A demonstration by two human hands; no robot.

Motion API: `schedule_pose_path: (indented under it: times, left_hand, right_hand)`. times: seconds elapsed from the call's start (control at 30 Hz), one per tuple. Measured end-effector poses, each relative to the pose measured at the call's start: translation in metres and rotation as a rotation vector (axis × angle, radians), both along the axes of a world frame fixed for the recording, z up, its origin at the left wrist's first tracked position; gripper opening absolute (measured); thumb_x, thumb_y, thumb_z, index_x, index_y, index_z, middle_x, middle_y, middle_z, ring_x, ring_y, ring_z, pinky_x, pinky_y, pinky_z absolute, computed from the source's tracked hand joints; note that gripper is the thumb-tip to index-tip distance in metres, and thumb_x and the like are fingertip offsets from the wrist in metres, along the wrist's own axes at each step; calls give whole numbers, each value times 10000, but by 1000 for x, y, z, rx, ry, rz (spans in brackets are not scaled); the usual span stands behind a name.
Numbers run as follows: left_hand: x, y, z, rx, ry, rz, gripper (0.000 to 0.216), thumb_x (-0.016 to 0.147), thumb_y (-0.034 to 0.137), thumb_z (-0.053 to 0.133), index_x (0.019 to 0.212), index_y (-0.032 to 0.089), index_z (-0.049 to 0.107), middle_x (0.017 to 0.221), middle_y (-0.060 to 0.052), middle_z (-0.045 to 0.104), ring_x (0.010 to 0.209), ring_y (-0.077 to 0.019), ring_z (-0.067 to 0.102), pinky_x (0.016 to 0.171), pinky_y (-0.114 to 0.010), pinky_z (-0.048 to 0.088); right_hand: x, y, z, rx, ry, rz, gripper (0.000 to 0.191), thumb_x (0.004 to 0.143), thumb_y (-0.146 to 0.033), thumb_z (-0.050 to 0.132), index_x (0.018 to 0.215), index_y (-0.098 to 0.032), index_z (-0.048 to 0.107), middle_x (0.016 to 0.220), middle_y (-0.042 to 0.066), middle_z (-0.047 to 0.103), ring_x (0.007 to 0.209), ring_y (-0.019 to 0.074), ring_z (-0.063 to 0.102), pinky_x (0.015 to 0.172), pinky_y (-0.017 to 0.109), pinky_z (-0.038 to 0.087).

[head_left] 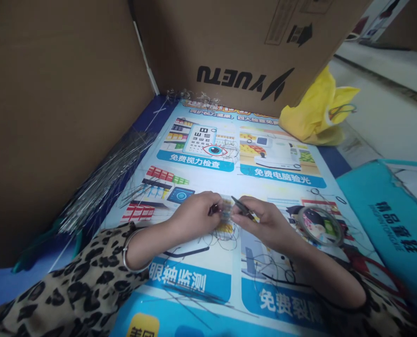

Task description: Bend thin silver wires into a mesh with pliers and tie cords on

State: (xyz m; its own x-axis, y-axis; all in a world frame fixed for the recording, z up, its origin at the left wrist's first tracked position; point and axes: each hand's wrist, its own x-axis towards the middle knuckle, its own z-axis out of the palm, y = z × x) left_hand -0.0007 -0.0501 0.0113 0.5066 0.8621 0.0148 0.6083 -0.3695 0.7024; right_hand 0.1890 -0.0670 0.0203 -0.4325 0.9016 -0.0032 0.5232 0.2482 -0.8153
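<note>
Apparent close handwork: left hand [197, 211] pinches dark piece [213, 209], right hand [267, 220] grips pointed tool [242, 207]; next move requires steady alignment

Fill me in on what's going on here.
A person is working over a printed poster. Their right hand holds a dark pointed tool, tip towards the left hand, whose fingers are curled; what they hold is too unclear to tell. Thin wire loops show near the hands, and a bundle of straight wires lies off to the left.
</note>
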Motion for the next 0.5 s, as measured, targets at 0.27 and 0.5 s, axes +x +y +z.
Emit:
schedule_pose_path:
  times: [0.27, 0.5]
  left_hand:
    - [1, -1, -1, -20, -23, 17, 162, 658, 108, 487, 777, 181, 571, 689, 10, 566, 629, -122, 502, 571, -233, 356]
    - [0, 1, -1, -131, -132, -20, 49, 691, 157, 502, 708, 172, 545, 641, 34, 532, 604, -96, 469, 564, -214, 345]
  right_hand:
    - [2, -2, -11, -278, 319, -203, 189, 748, -375, 596, 744, -188, 572, 692, -12, 514, 664, 116, 434, 628, 254, 356]
    - [1, -1, -13, -383, 480, -273, 162, 726, -334, 631, 743, -187, 565, 673, -29, 495, 653, 99, 416, 625, 239, 339]
